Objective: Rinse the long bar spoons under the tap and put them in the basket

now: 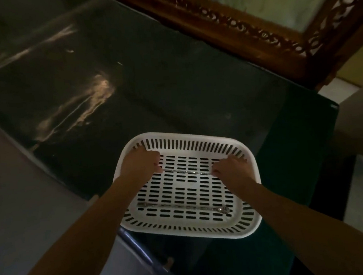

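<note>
Held spoon (pixel 188 172): twisted shaft, long axis running left to right across the basket's far half; both ends hidden inside the hands.
Left hand (pixel 140 166): fingers curled tight, pinching the shaft's left end, by the basket's far-left corner.
Right hand (pixel 231 169): fingers closed on the right end, beside the right rim.
Second spoon (pixel 183 207): flat on the basket floor along the near edge, bowl toward the right (handle end left).
Basket (pixel 189 140): white, slotted, on the dark countertop (pixel 172 94) at its near edge.
</note>
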A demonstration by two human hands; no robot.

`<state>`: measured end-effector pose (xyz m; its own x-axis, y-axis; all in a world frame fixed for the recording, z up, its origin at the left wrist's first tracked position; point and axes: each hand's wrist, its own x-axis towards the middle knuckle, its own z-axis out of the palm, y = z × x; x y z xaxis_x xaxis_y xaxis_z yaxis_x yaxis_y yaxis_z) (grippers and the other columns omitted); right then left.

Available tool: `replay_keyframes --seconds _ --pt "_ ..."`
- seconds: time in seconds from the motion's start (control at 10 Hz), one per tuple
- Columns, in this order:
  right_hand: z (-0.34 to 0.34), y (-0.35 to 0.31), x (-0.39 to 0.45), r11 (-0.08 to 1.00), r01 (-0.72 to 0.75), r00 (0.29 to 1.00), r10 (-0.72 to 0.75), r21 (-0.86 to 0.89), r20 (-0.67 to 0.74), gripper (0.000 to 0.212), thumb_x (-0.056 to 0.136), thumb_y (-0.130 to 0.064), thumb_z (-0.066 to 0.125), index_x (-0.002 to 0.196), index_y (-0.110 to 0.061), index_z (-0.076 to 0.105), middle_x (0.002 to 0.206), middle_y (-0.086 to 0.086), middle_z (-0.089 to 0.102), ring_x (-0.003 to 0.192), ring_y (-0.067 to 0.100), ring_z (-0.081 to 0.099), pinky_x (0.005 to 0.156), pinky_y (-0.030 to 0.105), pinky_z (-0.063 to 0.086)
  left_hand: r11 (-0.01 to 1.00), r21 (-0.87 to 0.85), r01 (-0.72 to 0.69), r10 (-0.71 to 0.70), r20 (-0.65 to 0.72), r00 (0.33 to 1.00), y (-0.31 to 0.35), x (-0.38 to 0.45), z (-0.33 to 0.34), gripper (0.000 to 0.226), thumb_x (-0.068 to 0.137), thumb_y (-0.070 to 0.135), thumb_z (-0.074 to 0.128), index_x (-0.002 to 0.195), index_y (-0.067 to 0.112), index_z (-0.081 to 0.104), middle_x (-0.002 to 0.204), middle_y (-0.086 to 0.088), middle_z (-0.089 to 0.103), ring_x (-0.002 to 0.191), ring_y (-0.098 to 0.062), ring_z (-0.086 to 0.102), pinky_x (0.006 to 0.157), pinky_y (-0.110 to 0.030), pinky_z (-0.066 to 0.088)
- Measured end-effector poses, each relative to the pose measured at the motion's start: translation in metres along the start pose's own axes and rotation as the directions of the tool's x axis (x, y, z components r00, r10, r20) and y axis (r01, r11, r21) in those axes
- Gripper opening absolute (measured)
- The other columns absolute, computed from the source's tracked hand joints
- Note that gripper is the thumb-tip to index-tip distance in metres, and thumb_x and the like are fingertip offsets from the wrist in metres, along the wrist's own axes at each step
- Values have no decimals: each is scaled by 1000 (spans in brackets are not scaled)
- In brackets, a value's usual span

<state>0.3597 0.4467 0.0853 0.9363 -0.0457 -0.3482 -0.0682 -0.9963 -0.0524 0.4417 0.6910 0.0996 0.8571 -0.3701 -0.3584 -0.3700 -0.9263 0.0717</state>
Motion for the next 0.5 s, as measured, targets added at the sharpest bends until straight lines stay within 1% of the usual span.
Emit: replay_keyframes --seconds 0.1,0.2,0.3,0.4,0.5 --pt "4 1 2 999 -29 999 30 30 -12 19 94 -35 55 103 -28 70 104 -5 69 99 19 62 90 40 49 999 42 10 -10 4 1000 0 6 8 31 85 46 62 105 22 62 107 -1 64 102 -19 59 98 -39 44" --pt "5 -1 2 999 -22 998 24 25 -66 17 93 -36 58 103 -30 70 102 -9 69 101 16 61 93 41 51 993 115 12 -7 -44 999 -4 11 19 33 83 50 62 100 23 63 100 1 65 96 -17 60 94 -39 46" --pt "4 -3 1 1000 -19 997 19 4 -75 15 91 -34 61 103 -29 67 102 -8 69 103 17 61 92 42 52 990 140 20 -11 -64 998 -6 14 24 34 82 51 63 100 23 63 103 0 65 98 -19 60 93 -41 47" --pt "3 -5 -5 1000 -22 996 21 -17 -88 19 89 -31 65 107 -28 66 106 -6 69 104 19 61 92 42 52 987 163 5 6 -65 998 -6 13 28 38 81 52 62 106 24 61 115 -1 63 111 -23 58 99 -46 44" --pt "-2 -4 -9 999 -19 989 24 35 -148 24 89 -34 64 112 -27 65 112 -6 68 109 20 61 95 43 50 989 144 -9 27 -121 992 -4 9 26 37 83 51 60 110 26 59 121 0 61 117 -23 55 104 -48 41"
